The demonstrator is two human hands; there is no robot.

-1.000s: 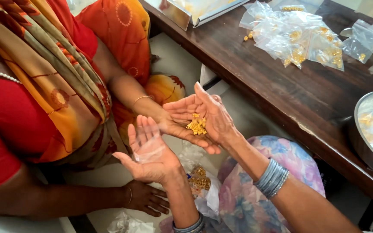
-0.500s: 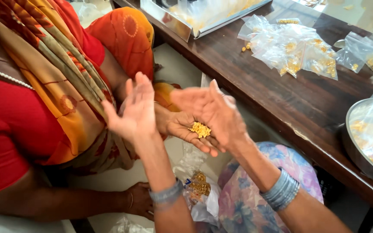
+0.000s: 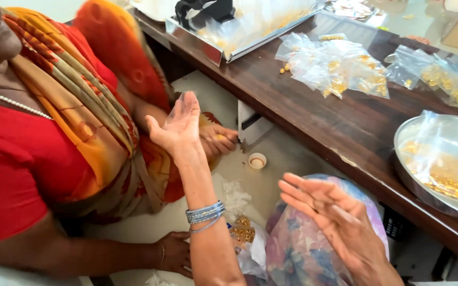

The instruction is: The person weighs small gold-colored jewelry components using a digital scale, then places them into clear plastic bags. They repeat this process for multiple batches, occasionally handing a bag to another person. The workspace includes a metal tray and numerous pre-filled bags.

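Small gold pieces lie in the co-worker's cupped palm, apparently a few, low beside the worktop. Left hand is nearer, just above-left, fingers released, empty. Right hand well apart, open, empty.

A dark wooden tabletop runs along the right — on it lie clear plastic bags of small gold pieces, a round steel bowl lined with plastic, and a flat steel tray at the far end. The pale floor below carries a small white cap and a loose bag of gold pieces.
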